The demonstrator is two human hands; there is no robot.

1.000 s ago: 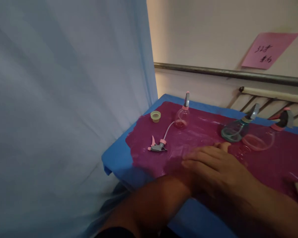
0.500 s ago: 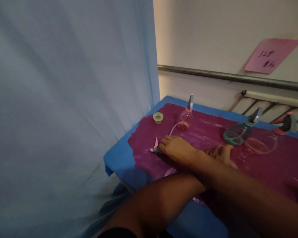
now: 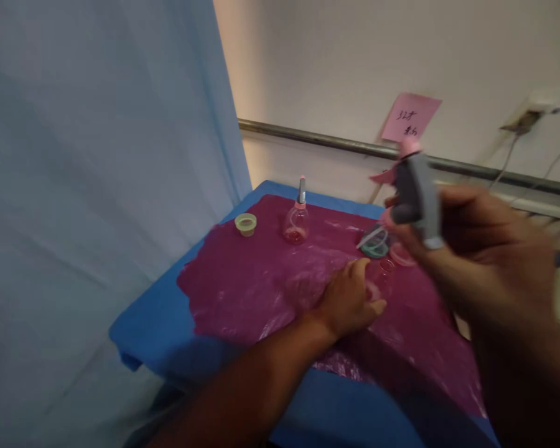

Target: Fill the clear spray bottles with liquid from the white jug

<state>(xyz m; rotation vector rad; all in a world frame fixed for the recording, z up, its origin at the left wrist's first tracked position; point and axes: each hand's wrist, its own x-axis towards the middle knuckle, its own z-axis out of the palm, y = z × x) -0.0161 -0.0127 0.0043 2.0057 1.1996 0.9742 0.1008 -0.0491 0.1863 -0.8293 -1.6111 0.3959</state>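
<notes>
Raised at the right, my right hand (image 3: 494,249) is closed around a grey and pink trigger spray head (image 3: 417,193). A pale dip tube (image 3: 369,237) slants down to the left from its pink collar. Low over the plastic sheet, my left hand (image 3: 350,297) curls around a clear bottle (image 3: 377,283) with a ring-shaped open neck; the hand hides much of it. A teal spray bottle (image 3: 376,249) stands behind, its top hidden by the spray head. Farther left stands a clear spray bottle (image 3: 295,227) with a pink collar and reddish base.
A small pale green cup (image 3: 246,225) stands at the back left of the crinkled magenta sheet (image 3: 233,274), spread over a blue-covered table (image 3: 154,317). Blue curtain (image 3: 98,186) hangs at left. A metal rail (image 3: 308,139) runs along the wall under a pink note (image 3: 409,117).
My right hand has lifted the spray head off the sheet and carried it right, uncrossing my arms. My left hand stays around the clear bottle. The view has swung right.
</notes>
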